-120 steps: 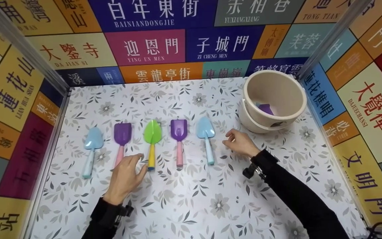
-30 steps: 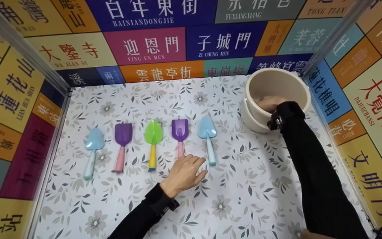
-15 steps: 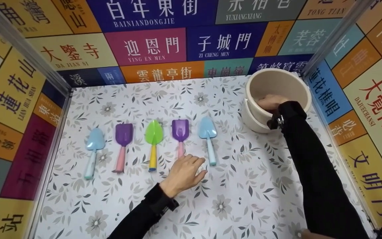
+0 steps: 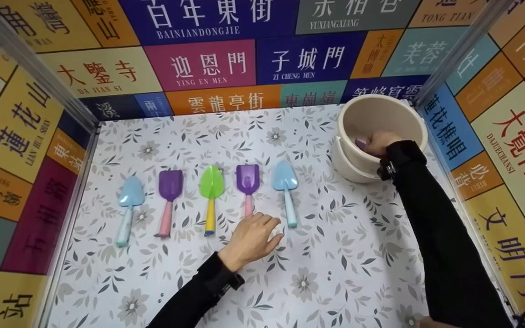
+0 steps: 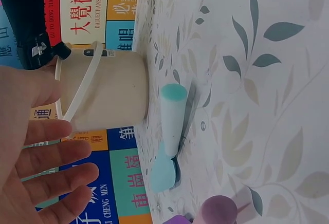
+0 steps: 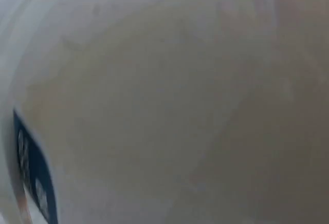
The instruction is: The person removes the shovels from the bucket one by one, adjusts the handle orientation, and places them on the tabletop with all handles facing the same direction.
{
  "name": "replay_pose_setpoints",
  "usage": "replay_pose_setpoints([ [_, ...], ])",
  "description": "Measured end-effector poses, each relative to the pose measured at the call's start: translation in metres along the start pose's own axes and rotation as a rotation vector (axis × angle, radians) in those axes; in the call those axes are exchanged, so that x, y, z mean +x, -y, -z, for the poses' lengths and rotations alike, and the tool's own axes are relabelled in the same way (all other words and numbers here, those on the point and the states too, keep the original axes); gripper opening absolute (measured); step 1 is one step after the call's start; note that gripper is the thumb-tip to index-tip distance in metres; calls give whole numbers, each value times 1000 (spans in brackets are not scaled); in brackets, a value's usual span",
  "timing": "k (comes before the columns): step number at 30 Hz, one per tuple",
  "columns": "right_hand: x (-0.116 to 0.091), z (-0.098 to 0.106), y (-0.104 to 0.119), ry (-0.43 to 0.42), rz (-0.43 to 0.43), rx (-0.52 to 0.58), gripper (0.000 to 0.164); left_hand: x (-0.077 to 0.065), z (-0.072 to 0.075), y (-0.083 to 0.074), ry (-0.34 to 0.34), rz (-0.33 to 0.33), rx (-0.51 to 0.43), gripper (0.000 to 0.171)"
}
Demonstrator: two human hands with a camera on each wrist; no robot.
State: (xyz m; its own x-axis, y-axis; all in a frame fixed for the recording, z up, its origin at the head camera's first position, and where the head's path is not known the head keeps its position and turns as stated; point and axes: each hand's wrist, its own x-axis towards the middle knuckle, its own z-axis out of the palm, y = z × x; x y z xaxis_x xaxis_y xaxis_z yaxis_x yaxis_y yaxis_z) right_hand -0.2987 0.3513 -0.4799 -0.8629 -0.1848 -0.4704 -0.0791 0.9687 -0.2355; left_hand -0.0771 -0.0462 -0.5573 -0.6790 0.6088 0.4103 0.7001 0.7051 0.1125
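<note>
My left hand (image 4: 252, 239) hovers over the pink handle end of a purple toy shovel (image 4: 248, 177), fingers loosely spread around nothing. The left wrist view shows that hand's fingers (image 5: 56, 167) apart, beyond them a light blue trowel (image 5: 172, 121) and the tip of a pink handle (image 5: 218, 211). Inside the beige bucket (image 4: 353, 166), my right hand (image 4: 381, 142) has curled fingers at a purple shovel piece (image 4: 360, 143), which it seems to grip; the rim hides the rest. Only the bucket's pale wall (image 6: 169, 106) fills the right wrist view.
Left of the near purple shovel lie a green trowel (image 4: 211, 182) with a yellow handle, another purple shovel (image 4: 170, 184) and a light blue trowel (image 4: 131, 193). One more light blue trowel (image 4: 285, 177) lies to its right. Printed panels (image 4: 198, 64) wall the floral table (image 4: 189, 273).
Four seconds ago my left hand was over the left purple shovel and my right hand outside the bucket. Since half a second ago, the right hand has shifted slightly right, uncovering purple.
</note>
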Motion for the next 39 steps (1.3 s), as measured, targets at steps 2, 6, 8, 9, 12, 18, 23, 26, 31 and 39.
replay_pose_setpoints([
  [2, 8, -6, -10, -33, -23, -36, 40, 0, 0, 0, 7, 0, 4, 27],
  [6, 19, -13, -28, -113, -44, -92, 33, -2, 1, 0, 16, 1, 12, 29],
  [8, 19, -13, -31, -127, -63, -119, 37, -3, 0, 0, 20, 3, 13, 29],
  [9, 16, -12, -30, -130, -72, -137, 38, -4, 0, 0, 23, 3, 13, 29],
  [12, -1, -3, -15, -101, -79, -170, 39, -5, 0, 0, 28, 4, 6, 30],
  [18, -42, 20, 17, -92, -82, -136, 39, -8, 2, 2, 17, 5, 6, 29],
  [23, -62, 33, 23, -99, -90, -102, 44, -11, 6, 6, -11, 0, 21, 27],
  [26, -70, 35, 22, -102, -95, -85, 44, -14, 9, 9, -22, 4, 23, 28],
  [31, -82, 37, 18, -108, -105, -33, 47, -20, 14, 15, -25, 39, 3, 29],
  [39, -107, 35, 10, -141, -104, 56, 54, -31, 21, 24, -26, 95, -36, 29],
])
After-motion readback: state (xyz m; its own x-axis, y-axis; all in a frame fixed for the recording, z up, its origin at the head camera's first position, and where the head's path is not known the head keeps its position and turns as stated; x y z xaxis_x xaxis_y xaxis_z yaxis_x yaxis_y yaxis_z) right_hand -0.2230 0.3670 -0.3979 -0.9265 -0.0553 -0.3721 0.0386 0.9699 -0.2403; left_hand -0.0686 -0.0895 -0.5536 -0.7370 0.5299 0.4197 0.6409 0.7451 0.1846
